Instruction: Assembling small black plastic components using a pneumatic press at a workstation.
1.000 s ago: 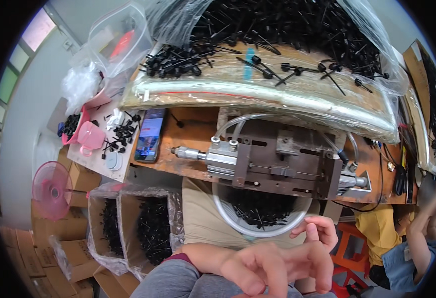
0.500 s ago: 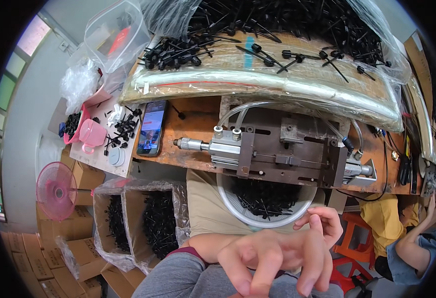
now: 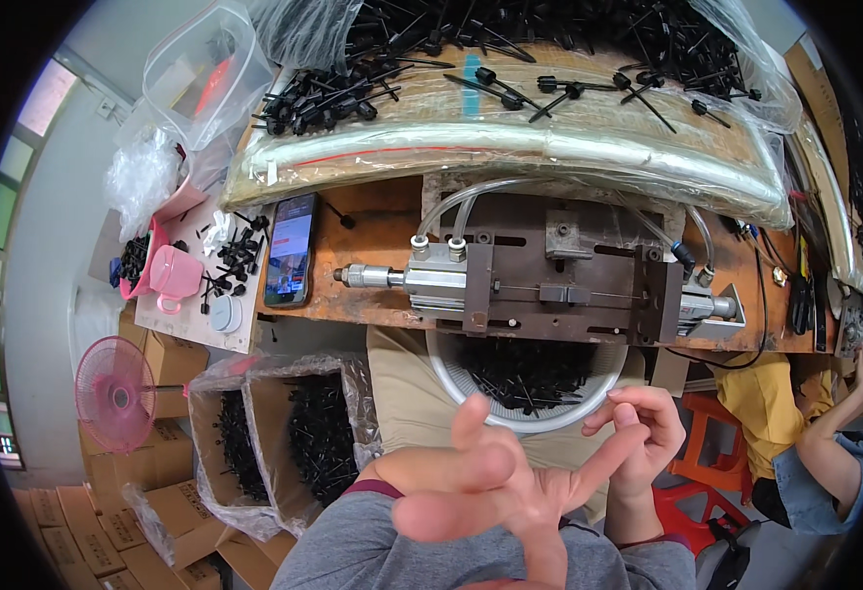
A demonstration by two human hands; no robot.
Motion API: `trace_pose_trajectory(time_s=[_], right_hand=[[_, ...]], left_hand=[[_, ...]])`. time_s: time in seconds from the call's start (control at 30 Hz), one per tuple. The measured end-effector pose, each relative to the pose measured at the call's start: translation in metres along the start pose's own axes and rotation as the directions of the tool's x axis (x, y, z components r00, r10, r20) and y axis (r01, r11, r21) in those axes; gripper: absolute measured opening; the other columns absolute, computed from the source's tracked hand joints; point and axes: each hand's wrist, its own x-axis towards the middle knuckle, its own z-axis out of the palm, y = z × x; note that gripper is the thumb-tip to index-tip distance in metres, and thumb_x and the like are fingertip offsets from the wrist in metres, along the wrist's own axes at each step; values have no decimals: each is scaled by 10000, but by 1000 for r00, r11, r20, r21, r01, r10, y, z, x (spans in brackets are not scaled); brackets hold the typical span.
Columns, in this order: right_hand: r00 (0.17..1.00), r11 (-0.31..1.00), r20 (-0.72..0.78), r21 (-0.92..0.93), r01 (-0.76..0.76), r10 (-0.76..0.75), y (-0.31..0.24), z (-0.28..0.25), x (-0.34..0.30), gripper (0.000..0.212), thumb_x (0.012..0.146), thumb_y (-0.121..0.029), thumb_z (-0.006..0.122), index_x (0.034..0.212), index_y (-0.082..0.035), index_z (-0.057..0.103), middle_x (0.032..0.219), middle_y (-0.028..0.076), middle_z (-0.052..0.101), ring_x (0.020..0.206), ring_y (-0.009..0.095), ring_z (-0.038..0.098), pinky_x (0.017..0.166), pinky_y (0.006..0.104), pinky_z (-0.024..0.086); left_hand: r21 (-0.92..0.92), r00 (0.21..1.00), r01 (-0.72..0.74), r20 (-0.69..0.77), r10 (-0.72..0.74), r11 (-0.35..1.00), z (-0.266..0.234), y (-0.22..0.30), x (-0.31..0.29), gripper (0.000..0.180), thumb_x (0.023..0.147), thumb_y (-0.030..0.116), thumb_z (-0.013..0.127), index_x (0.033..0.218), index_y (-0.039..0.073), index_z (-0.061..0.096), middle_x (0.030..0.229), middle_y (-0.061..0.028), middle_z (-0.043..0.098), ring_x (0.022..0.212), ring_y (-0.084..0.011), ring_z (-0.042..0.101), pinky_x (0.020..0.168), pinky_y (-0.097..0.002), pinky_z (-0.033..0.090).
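My left hand (image 3: 515, 487) is raised close to the view above my lap, its fingers spread in several directions and nothing held. One of its fingers reaches right, its tip overlapping my right hand (image 3: 643, 428); whether they touch I cannot tell. My right hand is lifted beside the basin's right rim with fingers loosely bent, the tips apart and nothing visible in them. Just beyond both hands is a white basin (image 3: 539, 425) holding black plastic parts with thin stems (image 3: 520, 374). Over its far side sits a metal fixture (image 3: 564, 320) with pneumatic cylinders (image 3: 436, 285) and clear hoses.
A plastic-wrapped carton (image 3: 510, 143) heaped with black parts spans the bench's back. A phone (image 3: 292, 251) and pink cup (image 3: 174, 275) lie left. Plastic-lined boxes (image 3: 264, 452) and a pink fan (image 3: 117, 393) stand lower left. Another person's arm (image 3: 834, 442) is at right, near an orange stool (image 3: 712, 442).
My left hand has turned and its fingers, hanging downward before, now spread left and right. My right hand has risen slightly against the basin. The bench has shifted a little upward and left in view.
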Motion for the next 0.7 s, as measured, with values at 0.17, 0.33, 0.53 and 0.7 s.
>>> trace_pose_trajectory(time_s=[0.17,0.33,0.53,0.7], right_hand=[[999,1000,38,-14,27,-27,-2,1,2,115,939,1,567,1014,69,623,765,130,686,683,168,694,621,256,567],[998,1000,49,-7,24,-24,-2,3,4,118,936,7,568,1019,70,624,777,134,686,692,170,696,621,257,568],[998,999,57,-8,34,-33,-4,2,4,117,931,19,568,1020,74,622,785,135,685,695,174,696,630,259,566],[998,999,46,-25,33,-32,-3,-1,4,115,930,20,568,1016,76,619,790,139,683,691,177,693,632,260,565]], left_hand=[[74,991,-130,-13,131,989,-9,-1,-6,670,762,150,799,1343,190,470,1405,-81,414,1304,-238,368,1099,-459,268],[127,950,-119,-273,150,985,18,0,-23,769,712,109,844,1368,206,457,1447,-93,377,1369,-242,321,1155,-478,213],[22,965,-233,-121,234,972,-4,-8,-6,925,634,54,886,1380,228,367,1471,-103,307,1395,-247,249,1166,-506,146],[29,974,-202,114,197,979,-27,-17,-2,893,679,88,873,1391,267,364,1514,-125,230,1409,-243,169,1159,-484,155]])
